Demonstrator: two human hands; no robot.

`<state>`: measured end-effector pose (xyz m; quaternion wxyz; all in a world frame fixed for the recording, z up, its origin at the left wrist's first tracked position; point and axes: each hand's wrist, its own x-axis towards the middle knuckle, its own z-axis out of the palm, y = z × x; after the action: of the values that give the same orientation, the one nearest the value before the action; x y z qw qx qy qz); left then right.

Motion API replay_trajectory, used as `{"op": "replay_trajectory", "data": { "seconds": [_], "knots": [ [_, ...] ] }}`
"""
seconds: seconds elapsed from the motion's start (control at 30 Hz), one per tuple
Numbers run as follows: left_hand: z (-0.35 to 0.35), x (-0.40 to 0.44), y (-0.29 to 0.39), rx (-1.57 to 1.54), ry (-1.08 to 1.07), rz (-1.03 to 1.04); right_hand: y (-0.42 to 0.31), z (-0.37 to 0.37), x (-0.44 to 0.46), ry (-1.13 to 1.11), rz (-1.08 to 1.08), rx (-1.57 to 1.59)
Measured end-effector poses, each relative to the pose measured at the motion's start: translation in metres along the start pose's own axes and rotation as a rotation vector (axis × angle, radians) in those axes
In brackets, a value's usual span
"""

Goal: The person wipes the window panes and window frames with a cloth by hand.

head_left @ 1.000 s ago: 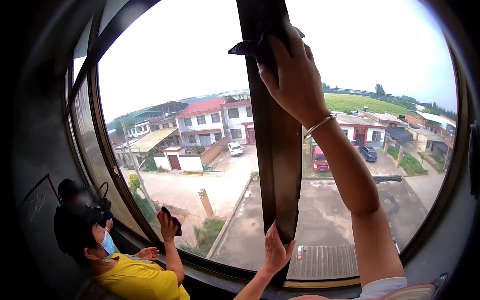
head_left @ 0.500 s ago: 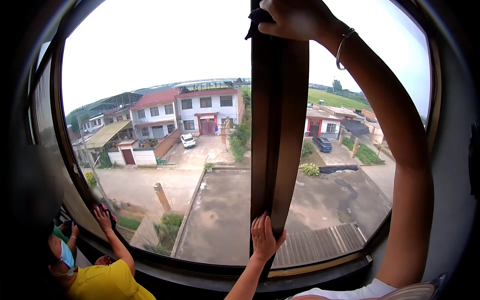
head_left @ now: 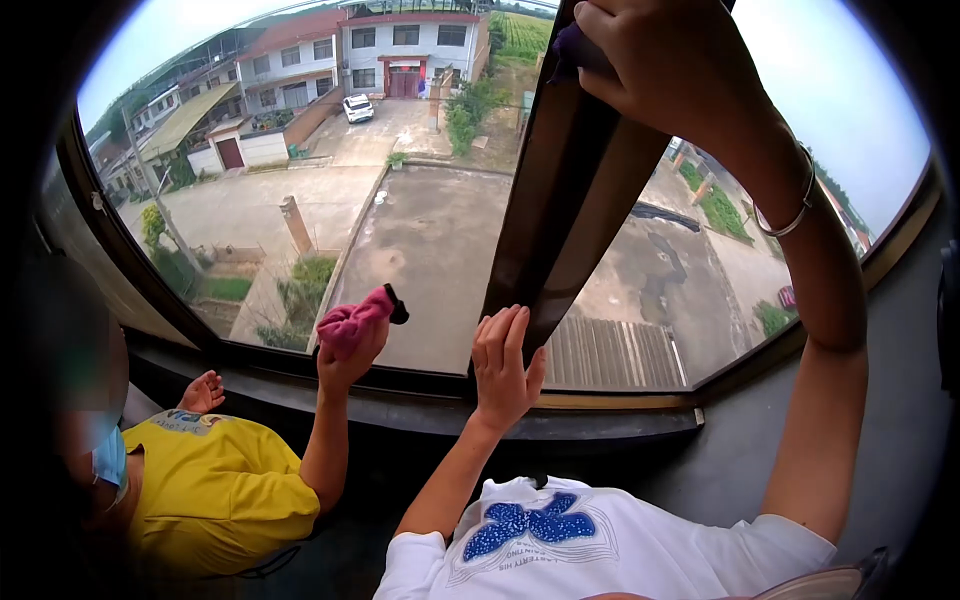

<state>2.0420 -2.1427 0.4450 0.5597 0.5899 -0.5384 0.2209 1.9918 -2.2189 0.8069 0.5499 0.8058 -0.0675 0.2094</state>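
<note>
High on the dark vertical window frame (head_left: 575,200), my right hand (head_left: 670,65) is closed around a dark purple cloth (head_left: 577,52) pressed against the frame. A metal bangle (head_left: 797,205) circles that wrist. Much of the cloth is hidden by my fingers. Lower down, my left hand (head_left: 507,368) rests its outstretched fingers against the bottom of the same frame, thumb apart, with nothing seen in it.
To my left stands a person in a yellow shirt (head_left: 220,490) and face mask, holding up a pink cloth (head_left: 355,325) near the glass. The sill (head_left: 620,425) runs below the window. Outside are houses, a courtyard and a white car (head_left: 358,108).
The view has tilted down and rolled. My right hand with the purple cloth has come down the frame somewhat. The person in yellow has brought the pink cloth away from the left window edge.
</note>
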Motion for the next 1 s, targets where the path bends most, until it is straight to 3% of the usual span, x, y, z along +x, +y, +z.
{"op": "replay_trajectory", "data": {
  "seconds": [0.07, 0.2, 0.4, 0.6, 0.73, 0.77, 0.93, 1.0],
  "knots": [
    [-0.016, -0.021, -0.007, -0.018, -0.052, -0.067, -0.041, 0.029, -0.01, 0.211, -0.086, -0.026],
    [-0.04, -0.065, -0.006, 0.017, -0.084, -0.232, -0.125, 0.057, -0.041, -0.044, -0.177, 0.314],
    [-0.062, -0.129, 0.006, 0.023, -0.079, -0.51, -0.272, 0.111, -0.111, -0.096, -0.376, 0.455],
    [-0.064, -0.184, 0.026, 0.039, -0.035, -0.711, -0.436, 0.171, -0.195, -0.344, -0.588, 0.672],
    [-0.071, -0.234, 0.045, 0.111, 0.043, -0.881, -0.52, 0.21, -0.244, -0.422, -0.837, 0.496],
    [-0.076, -0.252, 0.05, 0.134, 0.055, -0.955, -0.533, 0.22, -0.251, -0.305, -0.81, 0.543],
    [-0.088, -0.319, 0.096, 0.261, 0.105, -1.234, -0.586, 0.24, -0.265, -0.268, -0.966, 0.422],
    [-0.08, -0.34, 0.118, 0.276, 0.136, -1.299, -0.594, 0.241, -0.27, -0.231, -0.905, 0.375]
  ]
}}
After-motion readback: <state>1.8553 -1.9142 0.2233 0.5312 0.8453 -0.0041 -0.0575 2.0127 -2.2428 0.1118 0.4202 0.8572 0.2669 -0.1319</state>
